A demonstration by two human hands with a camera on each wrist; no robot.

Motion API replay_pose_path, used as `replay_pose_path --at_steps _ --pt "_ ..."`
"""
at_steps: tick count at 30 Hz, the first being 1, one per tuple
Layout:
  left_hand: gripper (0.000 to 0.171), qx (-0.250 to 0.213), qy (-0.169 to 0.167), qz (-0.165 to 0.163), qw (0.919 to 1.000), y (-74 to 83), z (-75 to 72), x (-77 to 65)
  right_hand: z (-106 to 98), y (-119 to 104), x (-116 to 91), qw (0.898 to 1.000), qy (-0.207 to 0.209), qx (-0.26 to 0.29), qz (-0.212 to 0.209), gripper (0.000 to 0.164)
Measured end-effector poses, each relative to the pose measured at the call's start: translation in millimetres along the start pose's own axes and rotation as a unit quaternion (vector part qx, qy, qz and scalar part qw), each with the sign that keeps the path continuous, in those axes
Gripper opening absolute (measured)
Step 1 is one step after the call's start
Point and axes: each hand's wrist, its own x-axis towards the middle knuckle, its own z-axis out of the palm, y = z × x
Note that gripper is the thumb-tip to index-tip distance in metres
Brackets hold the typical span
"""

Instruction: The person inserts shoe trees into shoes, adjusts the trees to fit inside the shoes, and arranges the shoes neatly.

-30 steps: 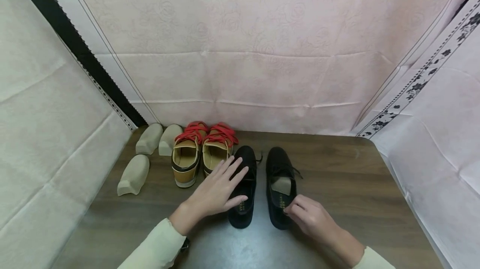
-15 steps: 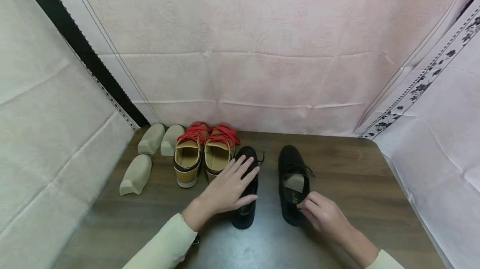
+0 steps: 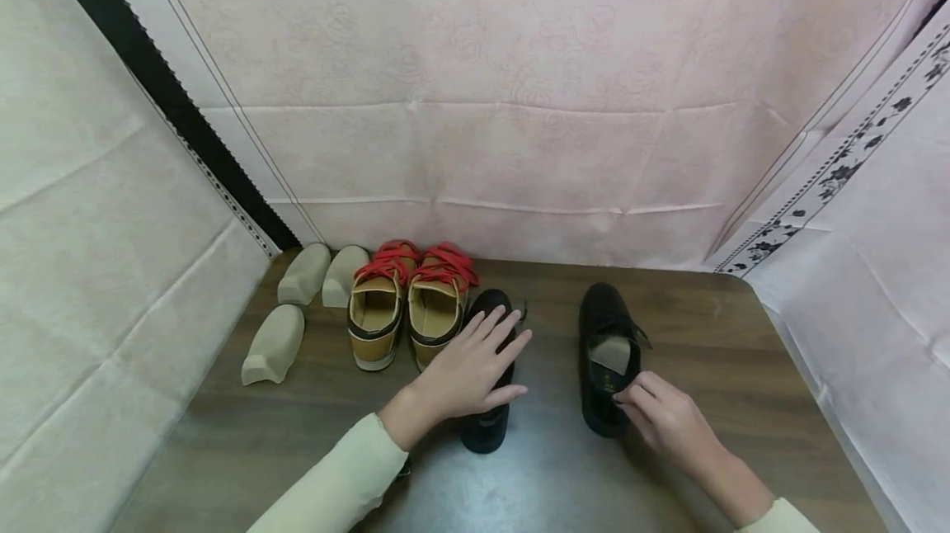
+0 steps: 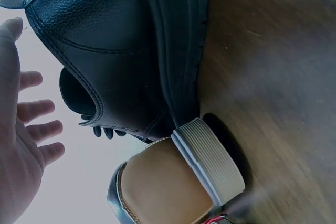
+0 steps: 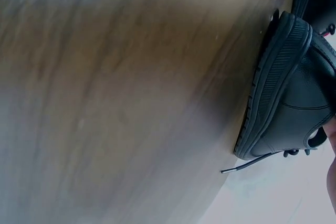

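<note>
Over right on the worktop point(image 3: 705, 343), the right black shoe point(image 3: 607, 323) just got scooted farther right, right hand point(image 3: 663, 417) pinching its rim, so the pair sat well apart; left hand point(image 3: 463, 372) was spread over the left black shoe point(image 3: 486, 432).

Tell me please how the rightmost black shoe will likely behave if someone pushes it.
The black shoe will probably slide upright rather than tip, since it stands on a thick sole. The sole's notched edge suggests some drag against the wood-look surface. Its front likely keeps its shape, as a pale insert sits inside.
</note>
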Motion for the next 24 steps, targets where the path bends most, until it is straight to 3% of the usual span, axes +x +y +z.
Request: replay_pose_path --at_steps 4,24 --pt "0.075 -0.004 0.009 0.004 0.9999 0.4 -1.7 3.1 -4 5 -1 0.999 0.004 -0.034 0.007 0.04" --pt "0.074 0.007 0.002 0.011 0.9999 9.1 -1.0 22.1 -27 32 -15 0.997 0.004 -0.063 0.05 0.044"
